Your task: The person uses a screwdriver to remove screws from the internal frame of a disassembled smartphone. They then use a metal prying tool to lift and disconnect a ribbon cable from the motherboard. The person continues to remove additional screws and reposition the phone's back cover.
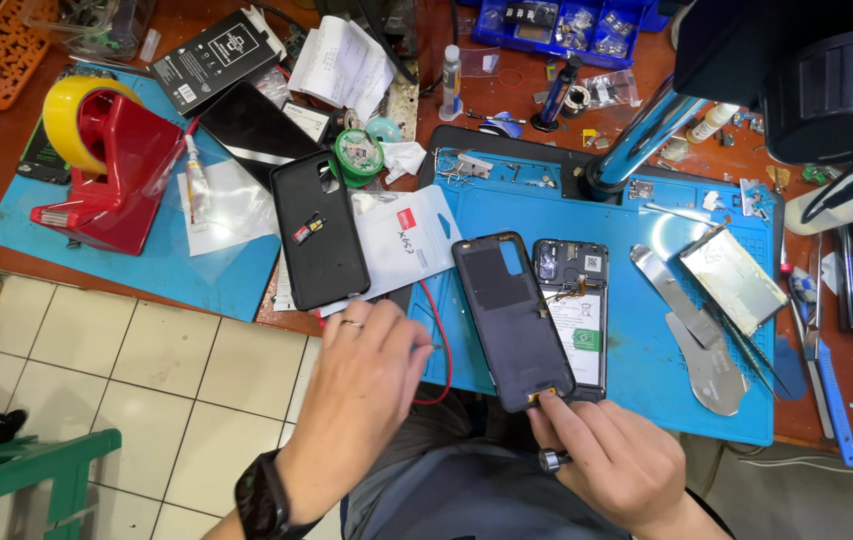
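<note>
A dark phone back cover (512,312) leans tilted over an opened phone (577,312) whose battery and inner parts show, both on a blue work mat (647,330). My right hand (612,455) pinches the cover's lower edge with thumb and forefinger while a thin dark tool (550,460) rests in the same hand. My left hand (362,390), with a ring and a black wristwatch, rests at the mat's left edge near a red wire (444,345), fingers curled; what it holds is hidden.
A black phone case (319,228) and white packet (407,240) lie left of the mat. A red tape dispenser (107,165) stands far left. Metal pry tools (697,330), a silvery flat part (734,278), tweezers and a lamp arm (647,130) crowd the right.
</note>
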